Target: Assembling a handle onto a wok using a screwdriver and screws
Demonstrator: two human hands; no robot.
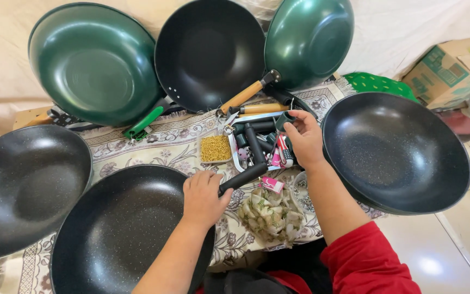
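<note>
Patterned cloth [180, 142] underneath, left hand [203, 197] clamped on the speckled black wok's [116, 231] handle [244, 177], right hand [304, 139] pinching a small dark cap [285, 120], wok's near rim cut off.

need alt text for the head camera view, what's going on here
The left hand grips the black handle at a black pan while the right hand holds a small dark green cap over a pile of spare handles. Green and black pans ring a patterned cloth.
</note>
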